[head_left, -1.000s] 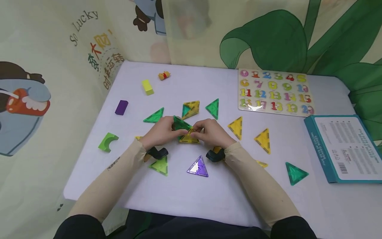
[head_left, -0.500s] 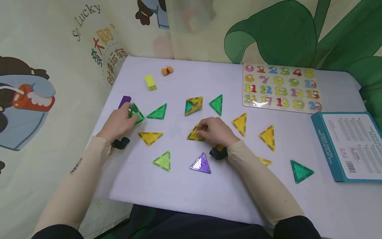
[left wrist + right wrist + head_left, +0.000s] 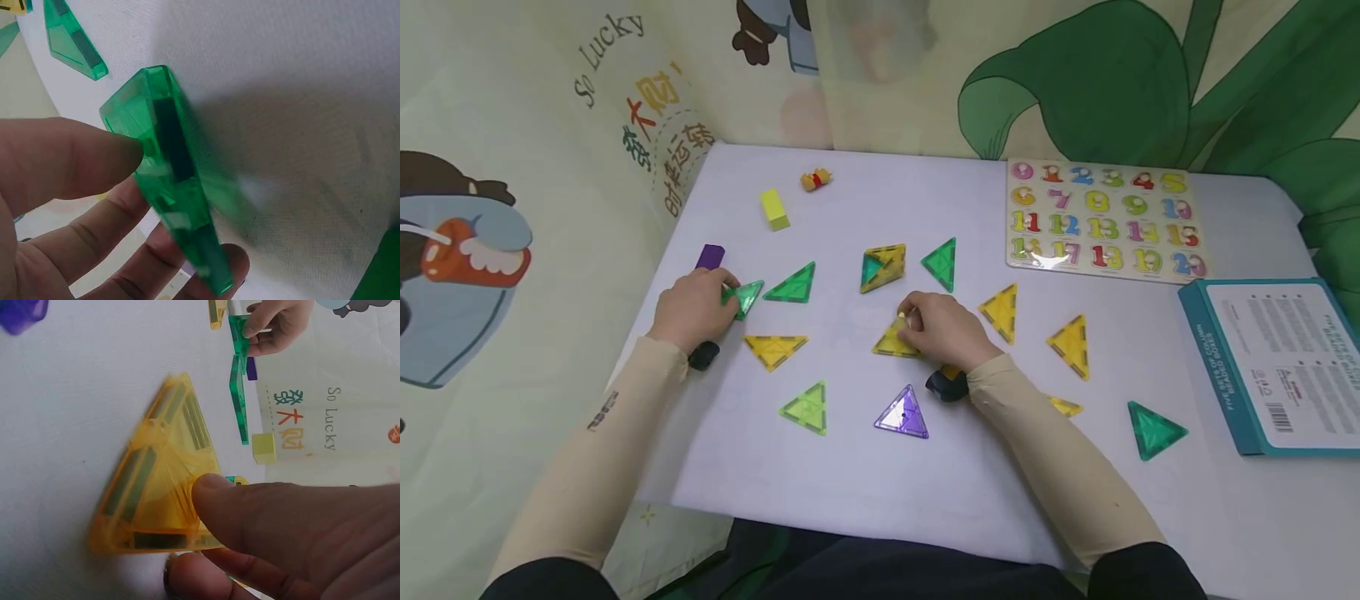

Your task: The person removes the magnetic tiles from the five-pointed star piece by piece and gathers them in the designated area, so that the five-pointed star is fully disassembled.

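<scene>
Since half a second ago the left hand [image 3: 691, 307] has lowered its green tile [image 3: 743, 297] toward the bench [image 3: 850, 475], close beside another green tile [image 3: 792, 285] at its 3 o'clock. The forearm lies along the bench's left edge; thumb and fingers [image 3: 94, 244] form a grip pinching the tile on edge. The right hand [image 3: 946, 330], wrist resting mid-bench, pinches a yellow tile [image 3: 892, 340] lying almost flat, thumb on top. A purple tile [image 3: 902, 413] lies at 6 o'clock of it.

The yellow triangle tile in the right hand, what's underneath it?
The yellow triangle tile lies on the white table; the right hand covers its right corner, so anything beneath there is hidden.
</scene>
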`<control>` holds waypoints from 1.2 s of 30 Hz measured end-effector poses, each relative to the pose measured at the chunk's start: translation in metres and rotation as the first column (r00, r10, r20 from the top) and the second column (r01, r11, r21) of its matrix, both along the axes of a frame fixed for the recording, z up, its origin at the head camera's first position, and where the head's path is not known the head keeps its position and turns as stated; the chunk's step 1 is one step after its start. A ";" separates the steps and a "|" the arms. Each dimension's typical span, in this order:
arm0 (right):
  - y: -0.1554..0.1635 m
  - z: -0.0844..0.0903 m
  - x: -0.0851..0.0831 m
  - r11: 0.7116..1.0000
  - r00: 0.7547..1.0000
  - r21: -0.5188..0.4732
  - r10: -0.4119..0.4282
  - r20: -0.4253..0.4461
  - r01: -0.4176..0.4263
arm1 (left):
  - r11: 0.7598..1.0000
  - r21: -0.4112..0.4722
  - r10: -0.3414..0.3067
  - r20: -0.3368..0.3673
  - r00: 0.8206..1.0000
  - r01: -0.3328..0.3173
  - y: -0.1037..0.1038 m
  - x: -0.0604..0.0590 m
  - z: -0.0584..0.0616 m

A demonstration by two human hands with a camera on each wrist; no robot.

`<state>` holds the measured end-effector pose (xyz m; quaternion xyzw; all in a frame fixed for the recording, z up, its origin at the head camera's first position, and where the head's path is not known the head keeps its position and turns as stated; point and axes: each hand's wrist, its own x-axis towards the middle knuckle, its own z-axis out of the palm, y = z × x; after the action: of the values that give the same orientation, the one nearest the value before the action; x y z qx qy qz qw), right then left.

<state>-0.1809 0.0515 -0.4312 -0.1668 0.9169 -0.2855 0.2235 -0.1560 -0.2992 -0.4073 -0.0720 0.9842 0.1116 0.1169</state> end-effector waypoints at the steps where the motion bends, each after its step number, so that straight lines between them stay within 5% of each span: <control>1: 0.001 -0.001 0.000 1.000 1.000 -0.006 -0.002 -0.002 0.002 | 1.000 -0.004 0.002 -0.007 1.000 -0.002 0.001 -0.001 -0.001; 6: 0.004 -0.002 -0.001 1.000 1.000 -0.025 -0.002 -0.017 0.002 | 1.000 -0.010 -0.013 -0.093 0.996 0.012 0.011 -0.004 -0.001; 10: 0.007 0.001 -0.001 0.999 1.000 -0.033 -0.007 -0.028 0.006 | 0.995 0.075 -0.059 -0.171 0.984 0.073 0.040 -0.016 0.006; 14: 0.007 0.001 0.001 0.999 0.999 -0.030 -0.024 -0.025 0.023 | 0.961 0.198 -0.171 -0.122 0.978 0.193 0.081 -0.041 0.010; 21: 0.003 0.000 0.006 0.998 0.999 -0.049 -0.046 -0.028 0.044 | 0.898 0.235 -0.367 -0.063 0.928 0.371 0.124 -0.075 0.002; 28: 0.005 0.005 0.009 0.996 0.997 -0.053 -0.079 -0.017 0.078 | 0.887 0.228 -0.413 0.000 0.911 0.402 0.131 -0.083 -0.004; 36: 0.012 0.006 0.003 0.991 0.992 -0.056 -0.125 -0.020 0.124 | 0.877 0.221 -0.435 -0.015 0.900 0.427 0.144 -0.085 -0.005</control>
<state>-0.1782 0.0634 -0.4247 -0.1187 0.9200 -0.3218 0.1897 -0.2412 -0.1550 -0.4119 0.1603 0.9549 0.1892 0.1634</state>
